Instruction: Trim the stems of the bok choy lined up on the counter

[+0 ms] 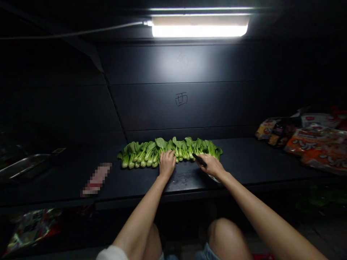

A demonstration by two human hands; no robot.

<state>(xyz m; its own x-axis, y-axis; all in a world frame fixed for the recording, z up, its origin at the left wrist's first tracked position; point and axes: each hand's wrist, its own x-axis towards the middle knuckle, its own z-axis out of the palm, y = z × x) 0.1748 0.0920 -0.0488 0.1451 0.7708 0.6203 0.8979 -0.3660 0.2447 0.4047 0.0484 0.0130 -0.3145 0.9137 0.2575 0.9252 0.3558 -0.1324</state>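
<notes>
Hands apart, small gap between them. Our left hand [167,163] lies open, fingers [166,155] resting on the stems of the bok choy [146,153]. Our right hand [213,166] is closed on a black-handled tool [199,159], handle tip pointing at the row, just touching the stems. Rest of the tool is hidden, so we can't tell what kind. Bok choy lies side by side in one long row on the desk [244,159], stems toward us, leaves away. Further left on the desk: a pixel-blurred packet [97,179], then a steel tray [24,166]. Far right: a heap of printed food bags [314,141]. Behind, a dark wall [151,104] with a hand-drawn character [181,99], lit by a strip lamp [200,27].
</notes>
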